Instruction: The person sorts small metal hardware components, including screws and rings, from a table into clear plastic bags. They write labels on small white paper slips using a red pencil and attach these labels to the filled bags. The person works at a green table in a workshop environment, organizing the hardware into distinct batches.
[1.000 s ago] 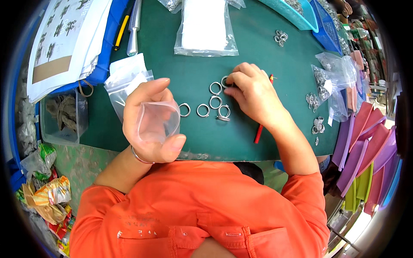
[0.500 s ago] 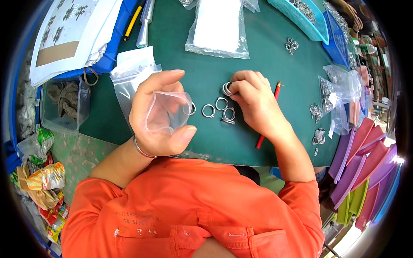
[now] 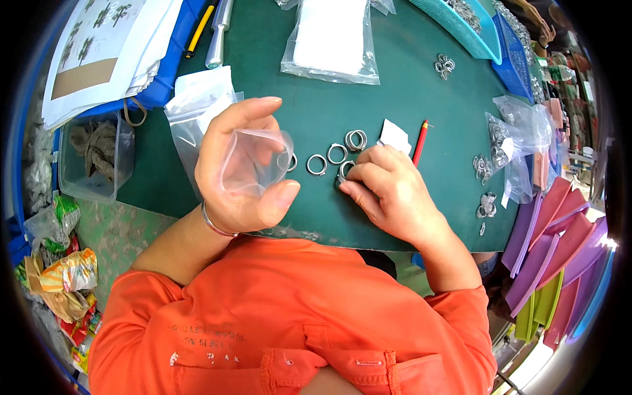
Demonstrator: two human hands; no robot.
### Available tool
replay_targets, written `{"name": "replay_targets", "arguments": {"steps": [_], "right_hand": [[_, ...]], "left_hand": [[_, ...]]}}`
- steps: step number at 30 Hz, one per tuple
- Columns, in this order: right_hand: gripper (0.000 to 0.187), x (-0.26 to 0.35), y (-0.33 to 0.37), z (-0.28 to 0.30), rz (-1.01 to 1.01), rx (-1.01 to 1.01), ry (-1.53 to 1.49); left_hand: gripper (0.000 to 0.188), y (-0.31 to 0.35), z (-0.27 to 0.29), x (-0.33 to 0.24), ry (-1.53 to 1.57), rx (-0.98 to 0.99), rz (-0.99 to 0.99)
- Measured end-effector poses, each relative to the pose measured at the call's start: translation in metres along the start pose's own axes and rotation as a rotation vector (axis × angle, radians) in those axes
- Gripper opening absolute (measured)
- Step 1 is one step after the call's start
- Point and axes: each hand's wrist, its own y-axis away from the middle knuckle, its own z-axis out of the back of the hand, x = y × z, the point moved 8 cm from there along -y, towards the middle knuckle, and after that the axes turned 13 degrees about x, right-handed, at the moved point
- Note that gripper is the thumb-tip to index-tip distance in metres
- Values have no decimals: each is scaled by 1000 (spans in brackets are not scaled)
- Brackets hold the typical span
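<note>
My left hand (image 3: 227,171) curls around a small clear plastic bag (image 3: 253,161), its mouth held wide between thumb and fingers. With thumb and fingertips closed, my right hand (image 3: 388,191) grips a metal hose clamp (image 3: 344,171) standing on the table. Just beyond it lies a small stack of ring-shaped clamps (image 3: 355,139). To its left are a loose clamp (image 3: 338,153) and another clamp (image 3: 316,164). One more ring shows partly behind the bag's edge. Small white paper slips (image 3: 395,135) lie beyond my right knuckles, beside a red pen (image 3: 420,143).
Clear zip bags (image 3: 184,125) lie beyond my left hand, near a plastic box (image 3: 92,187). A bag of white sheets (image 3: 332,39) is at the far middle. Baskets (image 3: 461,33), small clamp piles (image 3: 444,66) and filled bags (image 3: 520,138) line the right side.
My right hand has moved nearer and slightly left, from the farther clamps to the near one. The stacked clamps and white slips now show uncovered. My left hand keeps the bag in place.
</note>
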Motion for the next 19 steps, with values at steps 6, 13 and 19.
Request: {"name": "replay_targets", "arguments": {"steps": [6,13,19], "right_hand": [[10,-5,6,-1,-64,-54,19],[18,-5,2,-3,-173,12,73],[34,-10,-8,11,-231,95,-79]], "left_hand": [[74,0,0,-2,18,3,7],[72,0,2,-6,17,-3,-14],[74,1,3,-6,-5,7,-52]]}}
